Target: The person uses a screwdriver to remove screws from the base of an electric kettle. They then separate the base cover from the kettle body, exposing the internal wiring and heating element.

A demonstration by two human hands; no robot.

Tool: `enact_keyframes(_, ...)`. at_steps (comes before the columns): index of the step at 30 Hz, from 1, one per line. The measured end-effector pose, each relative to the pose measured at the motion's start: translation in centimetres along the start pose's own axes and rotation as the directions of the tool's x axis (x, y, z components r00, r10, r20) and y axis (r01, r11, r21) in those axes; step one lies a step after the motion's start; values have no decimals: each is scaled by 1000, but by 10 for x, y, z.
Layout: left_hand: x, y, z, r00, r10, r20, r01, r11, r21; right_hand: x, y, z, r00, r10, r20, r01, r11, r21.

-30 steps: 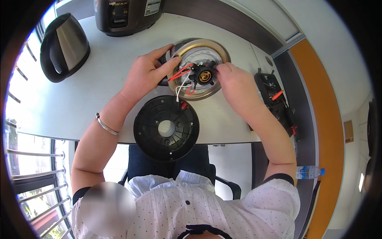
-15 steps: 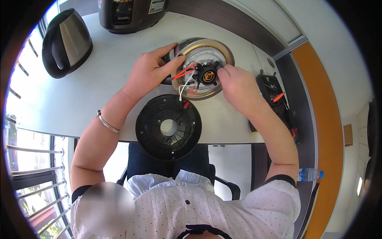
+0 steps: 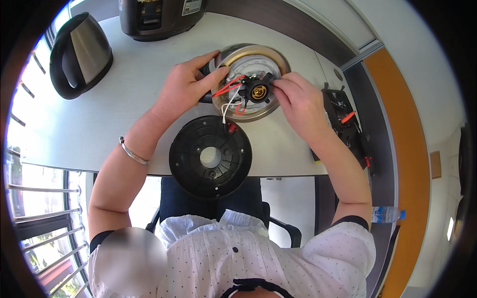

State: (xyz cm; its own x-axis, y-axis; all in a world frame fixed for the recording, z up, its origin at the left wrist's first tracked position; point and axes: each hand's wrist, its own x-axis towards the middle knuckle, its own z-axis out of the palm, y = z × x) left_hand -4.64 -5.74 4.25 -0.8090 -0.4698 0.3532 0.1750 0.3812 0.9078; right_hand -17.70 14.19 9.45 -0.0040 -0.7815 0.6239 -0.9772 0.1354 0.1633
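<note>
A metal kettle body (image 3: 284,63) lies with its underside facing up, showing a shiny round rim and a recessed centre. My left hand (image 3: 186,84) grips its left side near the black handle, thumb over the rim. In the recess sits a black round connector (image 3: 259,92) with a brass-coloured ring. Red wires (image 3: 229,87) and white wires (image 3: 230,104) run out beside it. My right hand (image 3: 302,103) pinches the connector's right edge with thumb and forefinger; the exact contact is partly hidden. Closer to me, a round black plastic base cover (image 3: 232,171) with a central hole overhangs the desk edge.
A steel and black electric kettle (image 3: 82,54) stands at the far left. At the back is a dark cooker-like appliance (image 3: 161,20). Right of my right hand lies an open black tool case (image 3: 343,111) with an orange-handled tool. A water bottle (image 3: 386,214) is at the right.
My right fingers have shifted slightly at the connector's edge, and the connector is tilted a little differently. My left hand keeps its grip. The whole view has shifted slightly.
</note>
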Motion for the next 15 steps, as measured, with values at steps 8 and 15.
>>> enact_keyframes(8, 1, -2, 0, 999, -40, 33, 41, 998, -42, -3, -1, 7, 996, -87, 8, 87, 984, -154)
enact_keyframes(15, -1, 6, -2, 997, -73, 27, 74, 997, -38, 0, 7, 5, 964, -261, 57, 266, 952, -151)
